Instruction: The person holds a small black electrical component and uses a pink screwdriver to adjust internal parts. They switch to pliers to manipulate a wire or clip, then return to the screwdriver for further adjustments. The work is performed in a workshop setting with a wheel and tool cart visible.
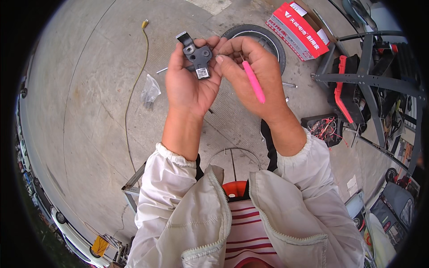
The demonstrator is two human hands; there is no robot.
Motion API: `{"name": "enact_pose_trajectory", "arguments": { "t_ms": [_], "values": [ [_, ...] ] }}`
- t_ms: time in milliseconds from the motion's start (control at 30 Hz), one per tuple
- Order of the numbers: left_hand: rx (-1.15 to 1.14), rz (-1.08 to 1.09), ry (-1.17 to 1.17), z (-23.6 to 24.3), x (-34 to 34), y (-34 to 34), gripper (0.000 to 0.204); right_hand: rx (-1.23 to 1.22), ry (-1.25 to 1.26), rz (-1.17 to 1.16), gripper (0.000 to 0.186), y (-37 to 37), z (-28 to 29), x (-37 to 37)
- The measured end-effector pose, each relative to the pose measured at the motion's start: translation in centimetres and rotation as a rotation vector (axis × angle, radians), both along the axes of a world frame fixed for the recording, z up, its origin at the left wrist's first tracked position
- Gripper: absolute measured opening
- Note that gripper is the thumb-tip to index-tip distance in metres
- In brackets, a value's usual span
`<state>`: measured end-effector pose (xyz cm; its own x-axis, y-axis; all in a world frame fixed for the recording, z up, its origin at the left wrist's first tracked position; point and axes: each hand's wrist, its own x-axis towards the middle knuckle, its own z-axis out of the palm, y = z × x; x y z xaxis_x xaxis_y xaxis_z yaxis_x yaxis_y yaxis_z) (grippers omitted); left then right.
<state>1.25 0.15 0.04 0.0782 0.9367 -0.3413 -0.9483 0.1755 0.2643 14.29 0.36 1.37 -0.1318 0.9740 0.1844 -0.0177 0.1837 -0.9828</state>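
My left hand (190,85) is raised in front of me, palm up, with a small dark grey metal bracket part (197,56) held in its fingers; the part has round holes and a small square label. My right hand (252,73) is right beside it, fingertips touching the part, and it grips a thin pink tool (254,82) that runs down across the back of the hand. Both hands are held above a concrete floor. White jacket sleeves cover my forearms.
A small black wheel (263,38) lies on the concrete behind my hands. A red and white carton (297,29) sits at the upper right, beside a dark metal vehicle frame (371,80) with exposed wiring. A yellow cable (134,89) and crumpled clear plastic bag (150,91) lie left.
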Motion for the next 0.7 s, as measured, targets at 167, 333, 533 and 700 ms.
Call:
{"name": "enact_pose_trajectory", "arguments": {
  "t_ms": [167,333,533,700],
  "values": [
    [0.052,0.013,-0.077,-0.4,-0.5,-0.1,0.038,0.044,-0.095,0.036,0.014,-0.2,0.3,-0.3],
    [0.053,0.001,-0.157,-0.4,-0.8,-0.1,0.038,0.092,-0.092,-0.053,0.015,-0.4,0.1,-0.5],
    [0.057,0.007,-0.263,-0.1,-0.9,-0.1,0.042,0.089,-0.143,-0.110,0.015,-0.3,1.3,-0.4],
    [0.136,0.005,-0.290,0.1,-0.8,-0.4,0.046,0.285,-0.215,-0.070,0.023,-0.3,1.3,-0.7]
  ]
}}
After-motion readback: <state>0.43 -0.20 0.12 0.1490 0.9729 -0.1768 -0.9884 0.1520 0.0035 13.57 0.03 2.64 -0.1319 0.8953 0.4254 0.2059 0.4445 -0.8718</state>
